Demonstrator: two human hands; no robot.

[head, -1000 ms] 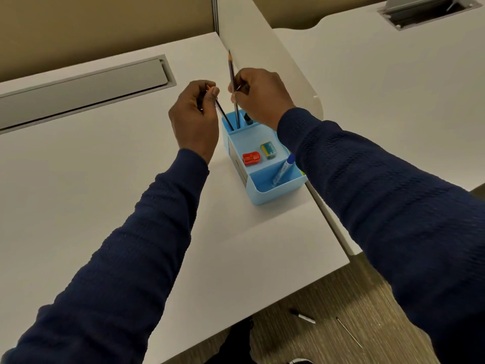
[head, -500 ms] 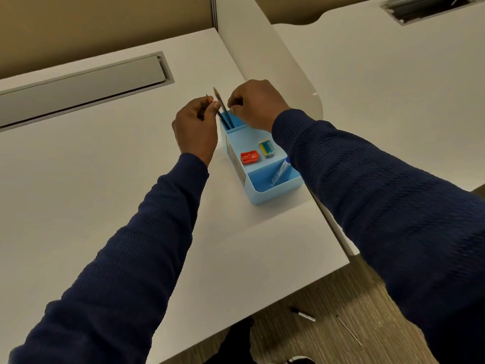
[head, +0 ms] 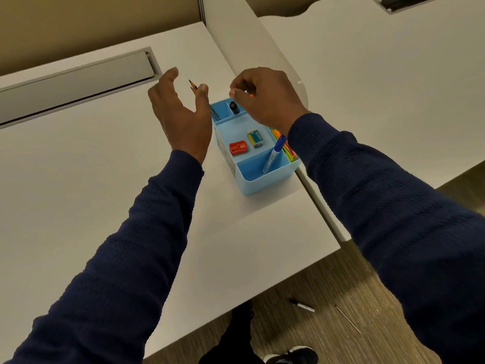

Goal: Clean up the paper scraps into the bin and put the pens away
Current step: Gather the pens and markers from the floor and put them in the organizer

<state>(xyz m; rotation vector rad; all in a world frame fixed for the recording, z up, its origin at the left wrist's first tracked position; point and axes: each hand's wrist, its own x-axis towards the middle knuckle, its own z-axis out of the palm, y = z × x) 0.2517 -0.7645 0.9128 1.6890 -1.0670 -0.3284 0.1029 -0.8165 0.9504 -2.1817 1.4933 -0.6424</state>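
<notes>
Both hands have let go and lifted off the pencils [head: 193, 86] they were clasping half a second ago. Our left hand [head: 181, 115] now hangs spread wide, fingers straight and apart and holding nothing, with its thumb just beside the pencil tips. Our right hand [head: 266, 98] hovers over the far end of the blue organiser [head: 258, 186] with its fingers loosely curled. A small orange speck shows beneath them, and we cannot tell whether they pinch anything. The two hands are apart, with the pencils between them.

The pencils stand tilted in the organiser's compartment at eleven o'clock, their points leaning out toward ten o'clock. A black pen [head: 234, 107] sits upright in the next compartment, at twelve o'clock. In the middle tray lie a red sharpener [head: 238, 147] and, just beside it at one o'clock, an eraser [head: 255, 137]. A blue marker [head: 273, 153] leans in the near compartment at six o'clock, with its cap up toward one o'clock. Orange and green items [head: 285, 144] fill the slot along the three o'clock side; we cannot make out what they are.

The organiser rests on the white desk [head: 78, 179] near its right edge. On the floor at five o'clock from the organiser lie another pen [head: 302, 306] and a thin stick [head: 347, 319].
</notes>
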